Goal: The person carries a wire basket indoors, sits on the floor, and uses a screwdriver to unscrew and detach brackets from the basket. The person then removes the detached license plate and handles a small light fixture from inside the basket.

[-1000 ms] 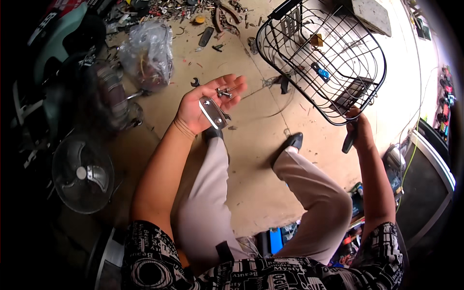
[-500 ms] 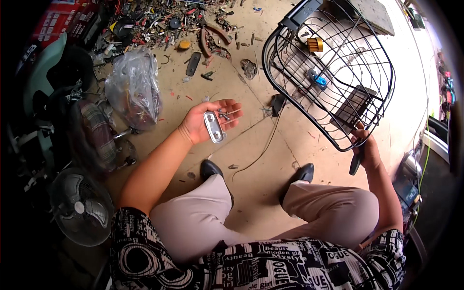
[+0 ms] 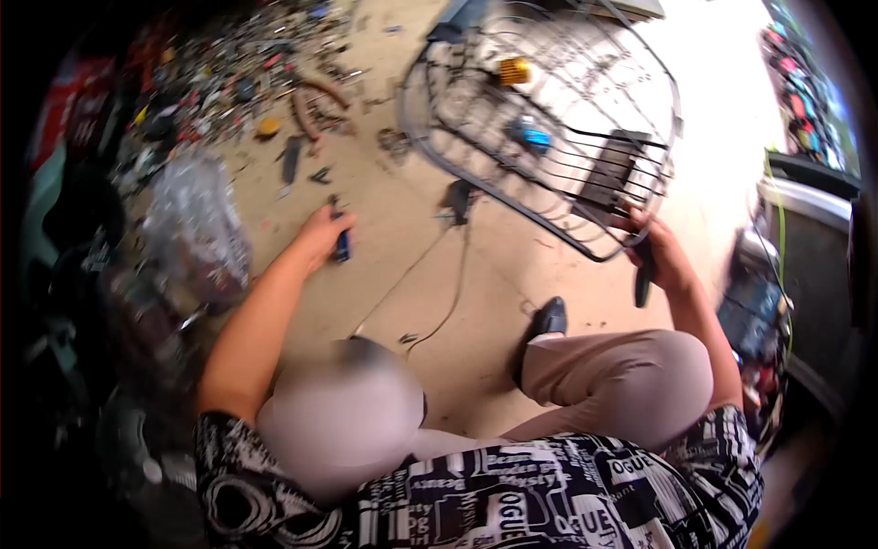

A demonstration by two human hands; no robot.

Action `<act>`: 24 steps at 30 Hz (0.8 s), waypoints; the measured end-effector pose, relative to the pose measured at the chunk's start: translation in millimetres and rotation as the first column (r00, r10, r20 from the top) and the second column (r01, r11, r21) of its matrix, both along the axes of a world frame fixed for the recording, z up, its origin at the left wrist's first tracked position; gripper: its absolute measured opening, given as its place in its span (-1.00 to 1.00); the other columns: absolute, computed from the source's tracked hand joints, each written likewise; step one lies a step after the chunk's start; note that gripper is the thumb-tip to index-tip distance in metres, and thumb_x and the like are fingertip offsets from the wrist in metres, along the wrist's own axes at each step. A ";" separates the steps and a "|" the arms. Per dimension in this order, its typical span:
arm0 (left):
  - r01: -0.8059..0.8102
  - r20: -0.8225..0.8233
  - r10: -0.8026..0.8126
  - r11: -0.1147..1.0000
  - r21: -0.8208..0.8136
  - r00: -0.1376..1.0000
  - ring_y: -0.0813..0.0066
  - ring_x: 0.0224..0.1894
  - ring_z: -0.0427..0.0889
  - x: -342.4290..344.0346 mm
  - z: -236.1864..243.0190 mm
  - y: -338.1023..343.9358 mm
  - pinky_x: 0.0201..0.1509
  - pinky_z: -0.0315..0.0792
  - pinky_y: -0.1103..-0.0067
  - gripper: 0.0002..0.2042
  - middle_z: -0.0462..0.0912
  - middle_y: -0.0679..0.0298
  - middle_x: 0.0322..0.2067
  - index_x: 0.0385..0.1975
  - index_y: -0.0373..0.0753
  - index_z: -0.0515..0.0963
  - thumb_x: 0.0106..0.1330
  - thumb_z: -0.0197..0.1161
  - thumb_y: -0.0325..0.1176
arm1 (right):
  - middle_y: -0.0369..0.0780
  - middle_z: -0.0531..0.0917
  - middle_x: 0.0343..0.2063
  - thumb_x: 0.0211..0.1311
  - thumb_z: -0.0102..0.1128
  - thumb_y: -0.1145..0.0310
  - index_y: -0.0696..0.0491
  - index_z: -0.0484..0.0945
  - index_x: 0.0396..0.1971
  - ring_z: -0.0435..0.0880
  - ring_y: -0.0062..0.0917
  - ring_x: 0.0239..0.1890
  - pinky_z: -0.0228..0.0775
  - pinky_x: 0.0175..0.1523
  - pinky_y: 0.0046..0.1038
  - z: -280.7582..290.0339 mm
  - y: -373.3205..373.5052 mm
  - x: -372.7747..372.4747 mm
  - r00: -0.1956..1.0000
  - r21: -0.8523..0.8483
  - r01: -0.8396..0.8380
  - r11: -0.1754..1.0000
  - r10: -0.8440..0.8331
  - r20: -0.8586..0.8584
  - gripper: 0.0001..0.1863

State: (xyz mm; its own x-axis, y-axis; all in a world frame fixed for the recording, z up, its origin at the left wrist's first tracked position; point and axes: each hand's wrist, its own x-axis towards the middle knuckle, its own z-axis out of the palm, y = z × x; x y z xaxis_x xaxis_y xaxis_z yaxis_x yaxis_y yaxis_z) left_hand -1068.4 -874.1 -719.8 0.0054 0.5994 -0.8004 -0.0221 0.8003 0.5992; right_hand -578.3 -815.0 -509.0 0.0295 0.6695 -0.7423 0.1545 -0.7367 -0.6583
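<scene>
My left hand (image 3: 322, 236) hangs above the floor at left of centre, fingers closed round a small metal plate (image 3: 343, 244) that is blurred and shows mostly dark, edge-on. Any screws in that hand are hidden. On the right, my right hand (image 3: 666, 258) grips the near corner of a black wire basket (image 3: 512, 189), which is tilted. A black handle-like piece (image 3: 644, 279) sticks out below that hand. Through the wires show a gold ribbed cylinder (image 3: 515, 71) and a bright blue part (image 3: 533, 136); whether they lie inside or behind the basket I cannot tell.
Small hardware and scraps (image 3: 229, 78) litter the far left floor, with red-handled pliers (image 3: 305, 112) at their edge. A clear plastic bag (image 3: 194, 220) stands left of my arm. Thin cord (image 3: 465, 284) crosses the floor. A fan (image 3: 137, 439) sits lower left.
My left palm was open and up, showing the metal plate and several screws; now it has turned over and closed, moving left. The view has shifted, and my right hand still holds the basket.
</scene>
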 end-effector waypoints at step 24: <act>0.851 -0.870 -0.283 0.466 0.243 0.403 0.13 -0.01 0.44 45.9 79.9 -3.7 -0.02 0.39 0.36 -0.78 0.51 0.13 -0.05 -0.19 -0.21 0.57 0.14 0.26 -0.41 | -0.29 0.61 -0.46 0.17 0.30 0.23 0.12 0.47 -0.34 0.41 -0.79 -0.63 0.23 -0.61 -0.75 41.6 13.4 -10.7 0.993 0.211 0.084 0.974 -0.098 0.058 -0.72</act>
